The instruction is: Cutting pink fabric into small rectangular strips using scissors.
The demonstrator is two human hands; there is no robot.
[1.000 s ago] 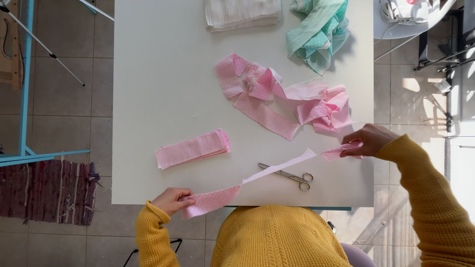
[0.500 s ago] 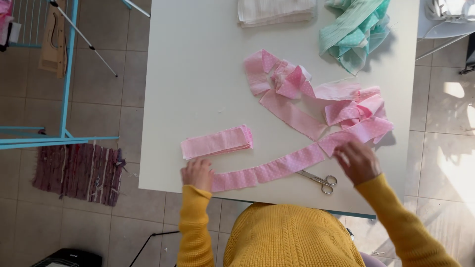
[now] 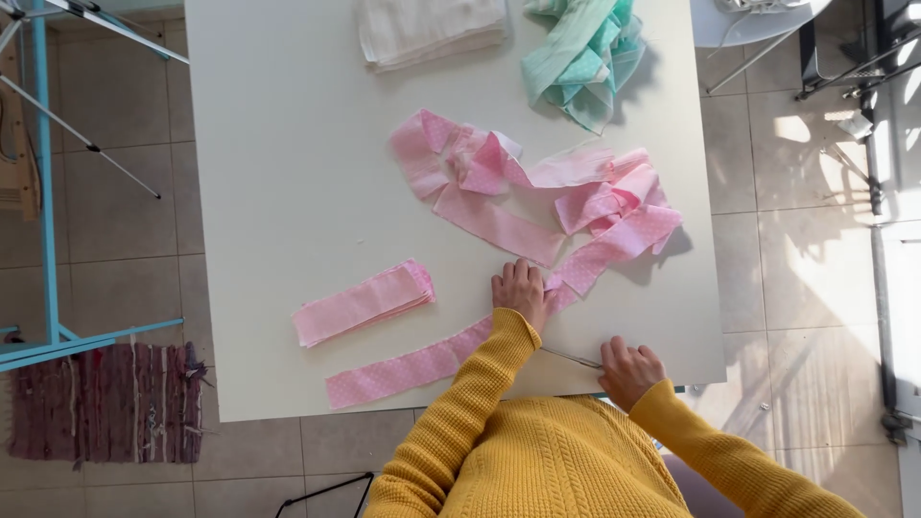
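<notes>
One dotted pink strip [image 3: 413,366] flat under left hand [image 3: 520,291]; right hand [image 3: 628,369] clasping scissors [image 3: 573,358].

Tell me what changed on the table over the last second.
The left hand left the near end of the pink dotted strip and now presses it flat mid-length. The right hand let go of the strip's far end and took up the scissors. The folded pink stack, green fabric and white cloth stayed put.
</notes>
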